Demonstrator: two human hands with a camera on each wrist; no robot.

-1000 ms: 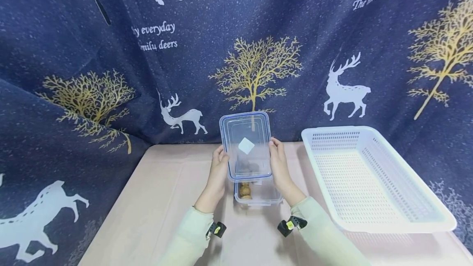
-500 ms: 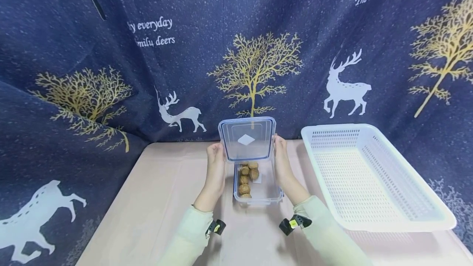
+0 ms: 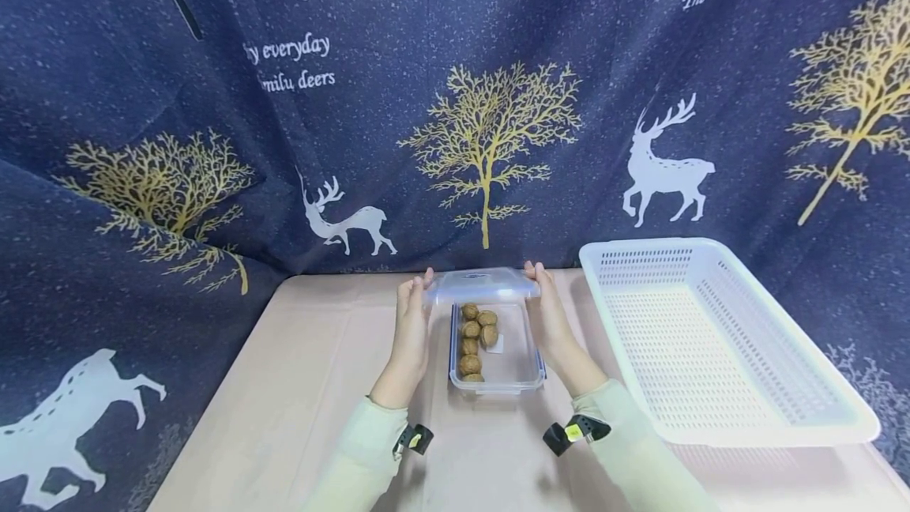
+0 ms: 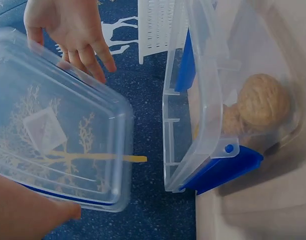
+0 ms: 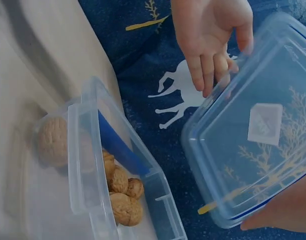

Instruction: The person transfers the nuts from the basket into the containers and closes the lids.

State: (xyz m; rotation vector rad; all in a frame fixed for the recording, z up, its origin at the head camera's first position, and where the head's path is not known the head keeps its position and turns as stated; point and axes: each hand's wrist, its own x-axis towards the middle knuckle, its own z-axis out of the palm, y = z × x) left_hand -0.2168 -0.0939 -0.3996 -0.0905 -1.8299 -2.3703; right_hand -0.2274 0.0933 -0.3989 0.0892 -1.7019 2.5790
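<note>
Between both hands a clear plastic lid [image 3: 483, 284] with a blue seal is held by its sides. My left hand [image 3: 411, 334] pinches its left edge, my right hand [image 3: 553, 326] its right edge. The lid hangs tilted, nearly edge-on in the head view, over the far end of a clear food container [image 3: 508, 388] with blue clips. Several walnuts [image 3: 470, 365] lie along the container's left side; a few sit nearer its middle. A whitish square label [image 4: 45, 131] shows on the lid in the left wrist view. Both wrist views show the lid apart from the container rim.
To the right stands a large white perforated plastic basket [image 3: 711, 441]. A pale pink cloth [image 3: 320, 385] covers the table. Behind it hangs a dark blue curtain [image 3: 398, 141] printed with deer and trees. A small white paper [image 3: 496, 344] shows in the container.
The lid has come down and tipped from facing the head camera to nearly edge-on, still in both hands. More of the container and its walnuts has come into view.
</note>
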